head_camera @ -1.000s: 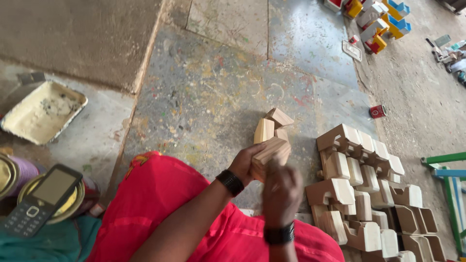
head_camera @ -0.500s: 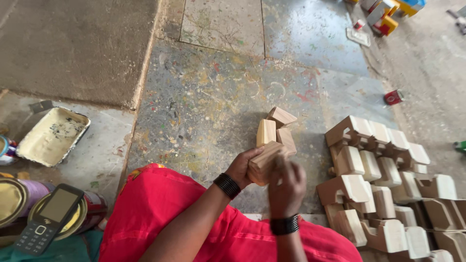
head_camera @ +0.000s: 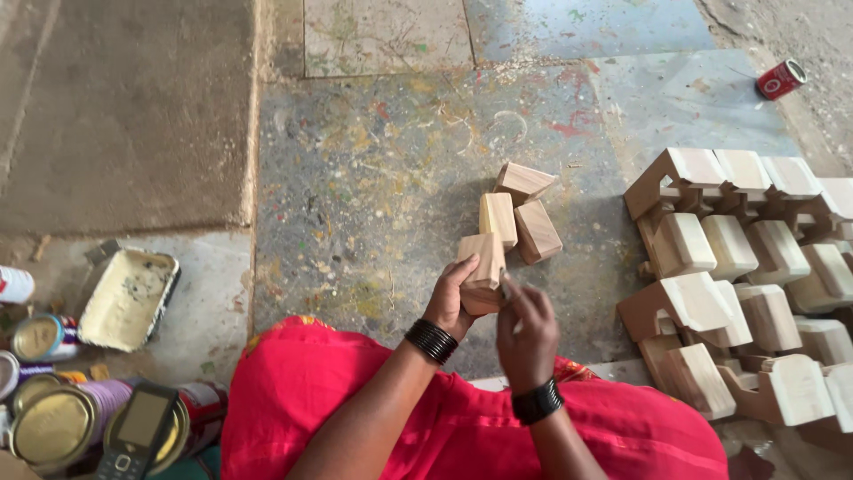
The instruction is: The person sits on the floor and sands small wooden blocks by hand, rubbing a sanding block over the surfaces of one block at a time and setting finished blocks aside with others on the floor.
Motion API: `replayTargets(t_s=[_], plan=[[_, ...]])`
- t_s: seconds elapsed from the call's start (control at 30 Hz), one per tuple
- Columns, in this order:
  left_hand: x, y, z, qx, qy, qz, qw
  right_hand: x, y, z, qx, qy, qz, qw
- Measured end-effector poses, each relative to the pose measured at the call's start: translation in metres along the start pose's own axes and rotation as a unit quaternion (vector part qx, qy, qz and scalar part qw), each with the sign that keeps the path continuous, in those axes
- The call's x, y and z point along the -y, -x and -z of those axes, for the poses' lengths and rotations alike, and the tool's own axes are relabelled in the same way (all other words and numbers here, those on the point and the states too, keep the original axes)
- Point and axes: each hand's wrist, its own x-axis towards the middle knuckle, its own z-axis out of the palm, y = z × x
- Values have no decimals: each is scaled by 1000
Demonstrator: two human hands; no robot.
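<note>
**Wooden block in hand: one piece being worked, many lying about**

Wooden block (head_camera: 481, 271): you hold it above your red lap cloth (head_camera: 462, 418), just over the paint-speckled stone floor (head_camera: 373, 169). Entries run from the largest thing down.

- Floor: grey slabs, flecked with old paint of many colours.
- Stack of bare wooden house-shaped pieces (head_camera: 737, 284): to your right, packed close in rows, all raw wood with no colour that I can see. By that look, these are not yet painted.
- Three loose blocks (head_camera: 520, 218): on the floor just beyond your hands, touching one another, also bare.
- Paint tray (head_camera: 129, 298): to your left, cream residue inside. Beside it stand tins (head_camera: 53, 427) with a phone (head_camera: 133, 431) resting on one lid.
- Small red can (head_camera: 780, 78): lying on its side far right, well apart.
- Left hand (head_camera: 451, 302): closed round the lower end of the block, fingers wrapped, holding it upright.
- Right hand (head_camera: 526, 333): fingertips up against the block's near face; I cannot tell whether it pinches anything, such as paper or a tool.

Judgement: the held block shows no paint. The work looks early, one piece in hand and a large bare stock left.
</note>
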Motion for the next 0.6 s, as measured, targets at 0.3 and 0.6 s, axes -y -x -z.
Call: replayTargets(t_s=[0.3, 0.6], plan=[[8, 6, 7, -47, 90, -109, 989, -2, 22, -26, -3, 73, 88, 993], [24, -5, 20, -64, 135, -183, 972, 2, 17, -33, -21, 20, 63, 998]])
